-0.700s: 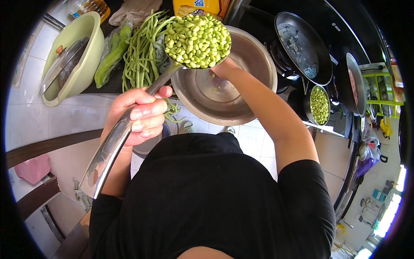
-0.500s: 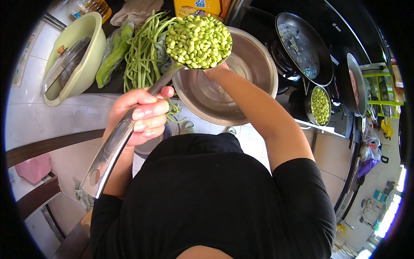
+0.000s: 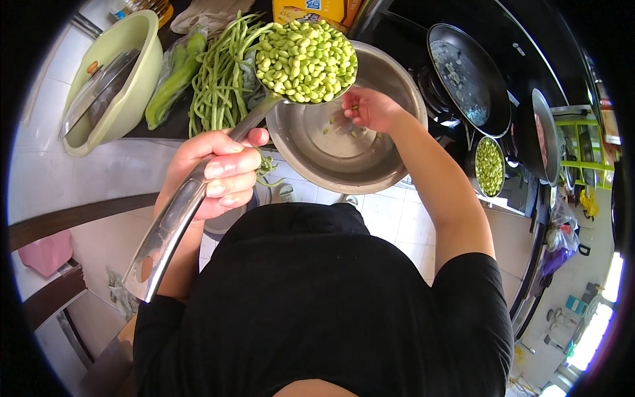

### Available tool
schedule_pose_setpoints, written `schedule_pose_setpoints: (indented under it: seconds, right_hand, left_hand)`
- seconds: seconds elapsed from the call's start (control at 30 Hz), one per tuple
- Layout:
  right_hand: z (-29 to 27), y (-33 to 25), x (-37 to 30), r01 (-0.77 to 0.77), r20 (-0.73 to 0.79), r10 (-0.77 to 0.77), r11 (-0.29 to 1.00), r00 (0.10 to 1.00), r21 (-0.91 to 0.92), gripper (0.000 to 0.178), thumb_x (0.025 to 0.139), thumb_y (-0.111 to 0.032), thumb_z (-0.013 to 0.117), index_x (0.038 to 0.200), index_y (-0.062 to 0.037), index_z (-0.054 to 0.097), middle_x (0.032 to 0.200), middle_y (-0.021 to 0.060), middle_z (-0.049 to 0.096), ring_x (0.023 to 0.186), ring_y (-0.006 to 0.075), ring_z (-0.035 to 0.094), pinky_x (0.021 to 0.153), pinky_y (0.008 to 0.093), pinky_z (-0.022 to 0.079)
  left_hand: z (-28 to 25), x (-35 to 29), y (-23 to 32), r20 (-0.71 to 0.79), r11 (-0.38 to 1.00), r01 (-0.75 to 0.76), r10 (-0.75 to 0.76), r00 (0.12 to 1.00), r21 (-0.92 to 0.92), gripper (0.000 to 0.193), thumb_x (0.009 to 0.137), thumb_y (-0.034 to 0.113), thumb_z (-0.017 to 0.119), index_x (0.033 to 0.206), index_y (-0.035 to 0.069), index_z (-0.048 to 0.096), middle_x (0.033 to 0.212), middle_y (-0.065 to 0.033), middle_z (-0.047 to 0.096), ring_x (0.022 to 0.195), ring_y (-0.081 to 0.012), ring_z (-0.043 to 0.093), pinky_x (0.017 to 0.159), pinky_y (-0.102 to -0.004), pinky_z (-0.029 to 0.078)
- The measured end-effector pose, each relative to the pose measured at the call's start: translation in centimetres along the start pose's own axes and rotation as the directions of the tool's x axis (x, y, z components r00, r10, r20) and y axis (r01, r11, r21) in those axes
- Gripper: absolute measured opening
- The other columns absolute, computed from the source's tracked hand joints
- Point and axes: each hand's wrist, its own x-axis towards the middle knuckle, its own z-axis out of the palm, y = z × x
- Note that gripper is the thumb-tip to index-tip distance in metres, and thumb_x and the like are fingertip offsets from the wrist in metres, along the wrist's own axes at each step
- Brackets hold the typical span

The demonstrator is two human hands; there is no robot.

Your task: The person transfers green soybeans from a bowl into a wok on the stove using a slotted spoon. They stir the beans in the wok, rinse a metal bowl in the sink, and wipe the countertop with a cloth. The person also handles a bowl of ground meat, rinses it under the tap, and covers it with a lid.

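Observation:
My left hand (image 3: 221,169) is wrapped round the shiny metal handle of a ladle (image 3: 177,215). Its round bowl is heaped with shelled green soybeans (image 3: 305,63) and hangs above the near-left rim of a wide steel basin (image 3: 390,159). Inside the basin's opening, just right of the ladle's bowl, my right hand (image 3: 370,110) has its fingers curled together. A bit of green shows at its fingertips, seemingly a soybean. A few loose beans lie at the bottom of the basin, the rest of which the ladle partly hides.
Long green beans (image 3: 225,79) and a bagged green vegetable (image 3: 175,83) lie left of the basin. Further left stands a pale green tub (image 3: 122,126) with a glass lid. On the right are a black frying pan (image 3: 469,79), a small pot of soybeans (image 3: 489,165) and another pan (image 3: 544,135).
My right hand has come out from behind the ladle's bowl and shifted right over the basin, its fingers now visible. The left hand and heaped ladle have hardly moved.

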Motion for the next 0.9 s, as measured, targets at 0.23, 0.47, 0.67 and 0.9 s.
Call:
schedule_pose_setpoints:
  seconds: [0.23,0.47,0.67,0.9]
  right_hand:
    - [3.4,3.1,2.6,-0.040,-0.123,-0.325,0.251,0.938,-0.967,0.027,0.080,-0.030,0.056,0.090,-0.0052,0.055,0.087,0.0137,0.061,0.084,0.0306,0.059,0.072,0.0403,0.046]
    - [4.4,2.3,2.0,-0.036,-0.093,-0.085,0.521,0.992,-0.853,0.015,0.077,-0.017,0.053,0.083,-0.0029,0.056,0.073,0.0096,0.059,0.067,0.0184,0.059,0.056,0.0318,0.047]
    - [1.6,1.2,0.4,-0.104,-0.080,0.072,0.830,0.994,-0.548,0.030,0.081,-0.031,0.050,0.075,-0.0033,0.057,0.064,0.0064,0.056,0.056,0.0138,0.052,0.048,0.0276,0.041]
    - [2.6,3.3,-1.3,-0.015,-0.007,-0.125,-0.069,0.992,-0.998,0.035,0.076,-0.040,0.057,0.089,-0.0075,0.058,0.089,0.0121,0.061,0.084,0.0289,0.058,0.072,0.0376,0.045]
  left_hand:
    - [0.1,0.3,0.4,-0.001,1.000,0.017,-0.017,1.000,0.008,0.029,0.085,0.006,0.031,0.112,-0.004,0.036,0.054,-0.0013,0.046,0.044,-0.0142,0.048,0.050,-0.0308,0.043]
    - [-0.1,0.1,0.2,-0.013,1.000,-0.004,0.004,1.000,0.001,0.030,0.085,0.006,0.031,0.112,-0.005,0.036,0.055,-0.0018,0.047,0.044,-0.0145,0.048,0.051,-0.0310,0.043]
    - [-0.3,0.2,0.0,-0.010,1.000,-0.011,0.011,1.000,-0.011,0.031,0.084,0.006,0.030,0.113,-0.005,0.036,0.055,-0.0021,0.047,0.045,-0.0148,0.048,0.051,-0.0316,0.044]
    - [-0.4,0.3,-0.1,-0.008,1.000,-0.012,0.012,1.000,-0.020,0.031,0.084,0.005,0.030,0.112,-0.005,0.037,0.055,-0.0022,0.047,0.044,-0.0147,0.048,0.051,-0.0318,0.044]
